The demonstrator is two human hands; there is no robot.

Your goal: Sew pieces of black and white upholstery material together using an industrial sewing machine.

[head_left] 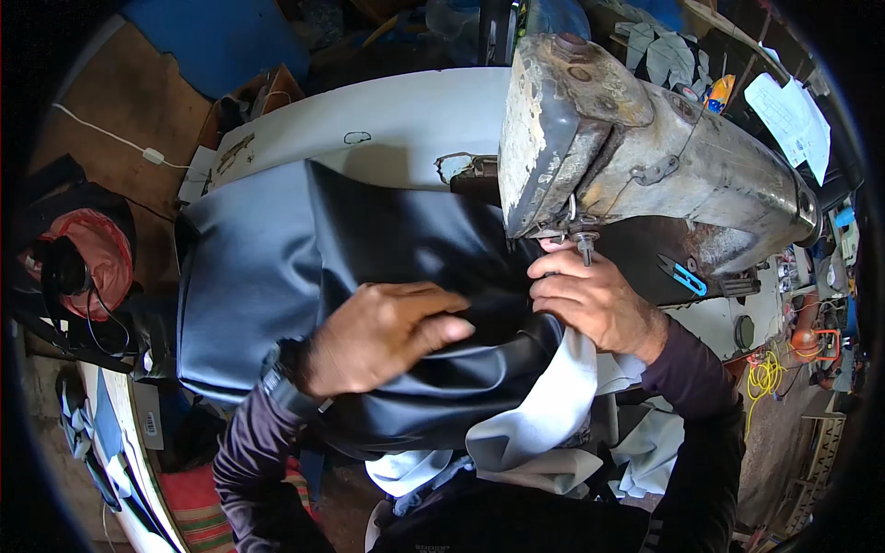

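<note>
The dark grey leatherette sheet (304, 267) lies spread over the white sewing table (406, 120), its near edge drooping off toward my lap, with its pale backing (544, 415) folded out below. My left hand (383, 336) rests flat on top of it, fingers loosely curled and pressing the material down rather than gripping it. My right hand (595, 300) is clenched on a bunched fold of the sheet right under the needle (586, 247) of the worn, rust-stained sewing machine (636, 147). Just to the right of that hand, blue thread snips (684, 275) lie on the machine bed. Farther right, a yellow cable (763, 376) coils near the table's edge.
</note>
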